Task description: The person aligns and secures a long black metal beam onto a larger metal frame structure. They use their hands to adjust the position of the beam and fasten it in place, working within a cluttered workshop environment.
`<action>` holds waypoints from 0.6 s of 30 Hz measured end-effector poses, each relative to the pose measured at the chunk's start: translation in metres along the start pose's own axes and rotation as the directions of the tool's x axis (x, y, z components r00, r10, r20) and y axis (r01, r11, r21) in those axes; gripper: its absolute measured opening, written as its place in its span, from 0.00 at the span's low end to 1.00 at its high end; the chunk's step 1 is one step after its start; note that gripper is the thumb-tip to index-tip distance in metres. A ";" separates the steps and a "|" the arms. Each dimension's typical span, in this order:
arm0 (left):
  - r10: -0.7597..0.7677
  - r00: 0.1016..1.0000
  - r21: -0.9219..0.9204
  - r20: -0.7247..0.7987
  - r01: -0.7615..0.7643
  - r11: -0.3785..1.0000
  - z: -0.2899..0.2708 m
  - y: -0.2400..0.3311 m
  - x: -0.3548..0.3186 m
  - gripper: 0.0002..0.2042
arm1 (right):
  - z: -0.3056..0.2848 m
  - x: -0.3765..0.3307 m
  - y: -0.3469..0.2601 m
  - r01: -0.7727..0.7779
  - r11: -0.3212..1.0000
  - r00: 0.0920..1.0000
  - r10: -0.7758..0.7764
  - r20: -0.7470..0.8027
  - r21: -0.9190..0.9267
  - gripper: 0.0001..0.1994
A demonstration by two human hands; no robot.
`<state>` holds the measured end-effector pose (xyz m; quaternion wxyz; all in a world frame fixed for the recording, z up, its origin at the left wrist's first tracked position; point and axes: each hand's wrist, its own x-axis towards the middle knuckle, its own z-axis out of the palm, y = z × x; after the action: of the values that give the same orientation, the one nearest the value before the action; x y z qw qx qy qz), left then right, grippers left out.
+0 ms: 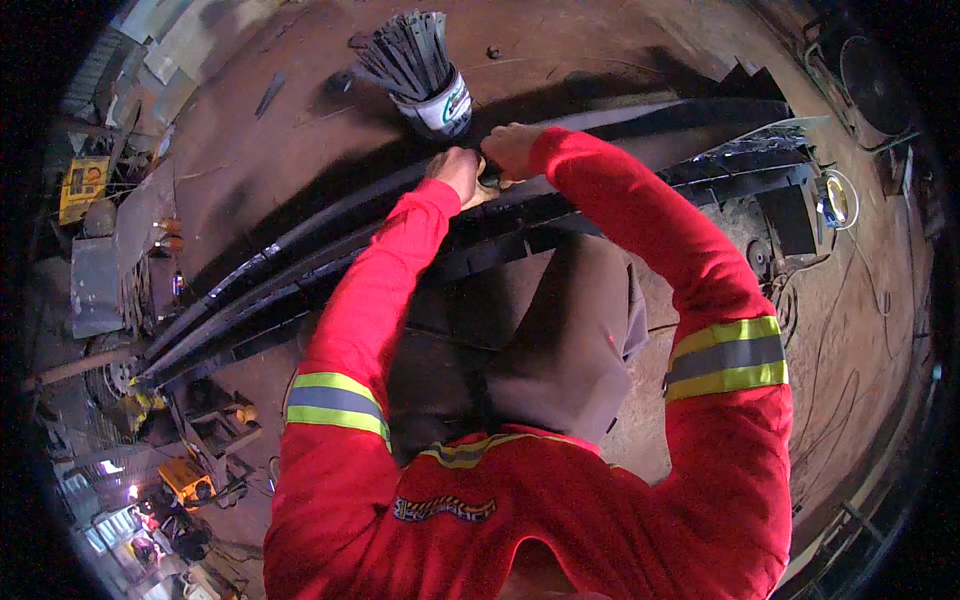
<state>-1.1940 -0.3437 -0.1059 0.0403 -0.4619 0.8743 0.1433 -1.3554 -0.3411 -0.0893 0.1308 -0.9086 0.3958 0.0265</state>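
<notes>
Both arms, in red sleeves with yellow and grey bands, reach forward over long dark metal beams point(350, 205). My left hand point(457, 172) is closed, with its back toward me. Close beside it, my right hand point(512, 150) is also closed, with its fingers bent down. A small tan and dark piece point(486, 188) shows between and below them. Its kind is unclear, and the hands hide most of what they grip. Just beyond the left hand stands a white bucket point(440, 108) with several flat metal strips point(405, 52) sticking out of it.
The beams run across in front of my legs point(565, 340). A yellow machine point(84, 188) and an orange machine point(186, 482) are at the left. A coiled pale hose or cable point(842, 200) lies at the right, and thin cables point(838, 320) trail over the floor.
</notes>
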 end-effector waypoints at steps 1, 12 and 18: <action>0.018 0.996 -0.058 -0.086 -0.023 0.998 0.005 0.000 0.003 0.23 | -0.019 -0.009 -0.015 -0.020 1.000 0.997 0.020 0.074 0.003 0.15; -0.082 0.991 -0.108 -0.104 0.071 0.992 0.019 0.002 -0.014 0.20 | 0.033 -0.010 -0.027 -0.189 0.971 0.972 0.164 -0.167 -0.148 0.09; -0.023 0.988 0.007 -0.151 0.025 1.000 0.012 -0.017 -0.047 0.15 | 0.072 -0.017 -0.009 -0.249 0.960 0.904 0.182 -0.388 -0.130 0.11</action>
<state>-1.1546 -0.3120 -0.1109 -0.0223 -0.4818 0.8699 0.1033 -1.3570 -0.3045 -0.1544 -0.0314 -0.8556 0.5076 -0.0968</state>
